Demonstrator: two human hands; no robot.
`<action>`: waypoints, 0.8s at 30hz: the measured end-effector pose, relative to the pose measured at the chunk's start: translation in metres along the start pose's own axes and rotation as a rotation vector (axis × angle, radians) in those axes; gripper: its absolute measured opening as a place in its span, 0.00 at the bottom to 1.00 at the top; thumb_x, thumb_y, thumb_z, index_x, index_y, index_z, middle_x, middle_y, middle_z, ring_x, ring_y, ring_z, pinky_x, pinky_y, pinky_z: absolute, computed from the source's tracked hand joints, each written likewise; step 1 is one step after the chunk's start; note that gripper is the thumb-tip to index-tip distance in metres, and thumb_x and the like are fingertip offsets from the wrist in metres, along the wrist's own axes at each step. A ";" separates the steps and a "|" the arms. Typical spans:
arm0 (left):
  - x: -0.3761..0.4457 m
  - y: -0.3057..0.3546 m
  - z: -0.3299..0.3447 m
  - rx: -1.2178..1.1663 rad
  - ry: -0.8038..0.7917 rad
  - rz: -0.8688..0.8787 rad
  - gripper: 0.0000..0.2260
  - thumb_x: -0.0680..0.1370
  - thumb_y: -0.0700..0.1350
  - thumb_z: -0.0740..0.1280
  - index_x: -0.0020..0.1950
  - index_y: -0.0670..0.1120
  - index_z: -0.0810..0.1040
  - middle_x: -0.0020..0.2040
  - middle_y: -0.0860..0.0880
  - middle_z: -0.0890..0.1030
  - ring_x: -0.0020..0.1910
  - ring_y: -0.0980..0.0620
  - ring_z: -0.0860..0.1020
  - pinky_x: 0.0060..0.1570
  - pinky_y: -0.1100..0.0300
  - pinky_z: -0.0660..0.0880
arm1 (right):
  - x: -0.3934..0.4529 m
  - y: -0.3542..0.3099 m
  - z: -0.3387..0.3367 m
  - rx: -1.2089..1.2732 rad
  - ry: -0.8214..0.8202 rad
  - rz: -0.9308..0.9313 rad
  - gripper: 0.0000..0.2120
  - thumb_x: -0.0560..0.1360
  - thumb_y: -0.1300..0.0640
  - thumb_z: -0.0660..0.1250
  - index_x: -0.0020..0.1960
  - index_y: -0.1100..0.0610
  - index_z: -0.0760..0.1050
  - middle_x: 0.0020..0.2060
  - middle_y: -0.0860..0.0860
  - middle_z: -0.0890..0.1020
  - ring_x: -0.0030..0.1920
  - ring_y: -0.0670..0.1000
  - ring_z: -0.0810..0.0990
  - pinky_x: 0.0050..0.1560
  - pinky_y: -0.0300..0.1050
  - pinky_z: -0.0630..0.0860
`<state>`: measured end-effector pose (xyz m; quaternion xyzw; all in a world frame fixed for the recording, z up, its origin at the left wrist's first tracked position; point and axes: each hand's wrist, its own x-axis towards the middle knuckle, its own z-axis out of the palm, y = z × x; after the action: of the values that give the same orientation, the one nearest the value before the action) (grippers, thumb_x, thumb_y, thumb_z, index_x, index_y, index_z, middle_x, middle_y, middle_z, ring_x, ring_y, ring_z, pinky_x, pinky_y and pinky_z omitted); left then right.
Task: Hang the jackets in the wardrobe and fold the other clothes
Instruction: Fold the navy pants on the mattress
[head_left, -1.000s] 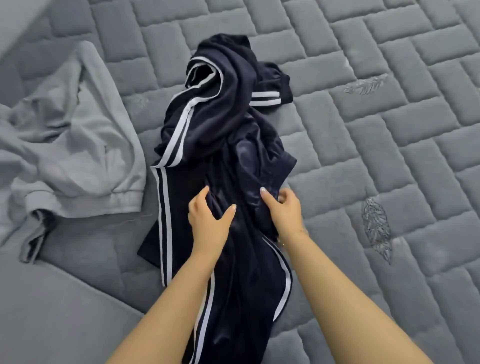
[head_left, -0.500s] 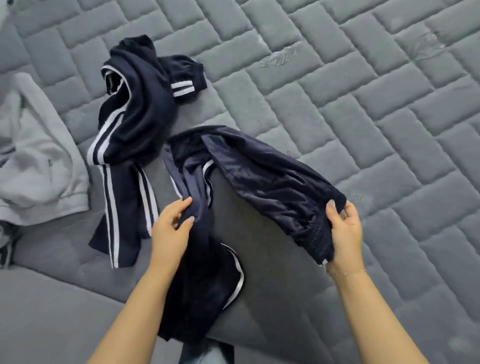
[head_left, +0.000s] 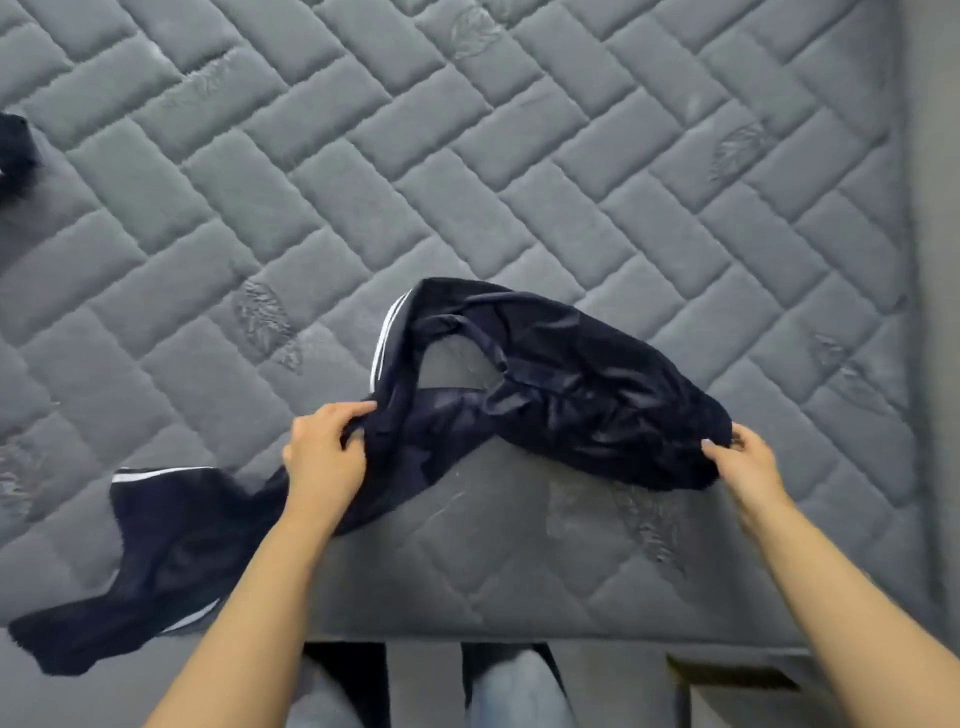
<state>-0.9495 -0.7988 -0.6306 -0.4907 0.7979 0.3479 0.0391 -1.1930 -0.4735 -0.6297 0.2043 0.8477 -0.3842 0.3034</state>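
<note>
Both hands' grip — left hand (head_left: 323, 457), right hand (head_left: 748, 460) — pinches navy trousers (head_left: 571, 384).

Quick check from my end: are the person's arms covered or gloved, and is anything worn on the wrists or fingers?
Both forearms are bare, no sleeves in view. The left hand and right hand wear no gloves. No watch, bracelet or ring shows. The fingernails look pale; whether they are polished is too blurred to tell.
</note>
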 end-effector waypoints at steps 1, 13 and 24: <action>0.005 0.011 0.008 0.082 -0.033 -0.012 0.18 0.73 0.32 0.63 0.52 0.51 0.83 0.61 0.50 0.79 0.63 0.43 0.73 0.58 0.48 0.70 | 0.010 0.007 -0.007 -0.024 -0.014 0.053 0.14 0.79 0.67 0.63 0.64 0.64 0.74 0.61 0.58 0.78 0.56 0.55 0.76 0.52 0.49 0.71; 0.147 0.099 0.073 0.169 -0.090 0.059 0.28 0.78 0.53 0.68 0.75 0.46 0.66 0.72 0.42 0.69 0.72 0.41 0.66 0.69 0.41 0.64 | 0.116 -0.038 0.018 0.068 -0.254 0.168 0.37 0.65 0.35 0.76 0.63 0.61 0.78 0.56 0.53 0.83 0.53 0.54 0.83 0.52 0.45 0.79; 0.149 0.130 0.043 -0.302 -0.386 0.099 0.04 0.77 0.41 0.71 0.43 0.47 0.81 0.38 0.49 0.77 0.38 0.55 0.75 0.40 0.66 0.73 | 0.125 -0.076 -0.032 -0.047 0.363 -0.794 0.08 0.71 0.65 0.70 0.51 0.62 0.79 0.49 0.54 0.74 0.50 0.43 0.72 0.56 0.27 0.66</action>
<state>-1.1435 -0.8495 -0.6563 -0.3757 0.7377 0.5519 0.1000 -1.3403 -0.4818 -0.6574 -0.0801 0.9087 -0.4094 -0.0173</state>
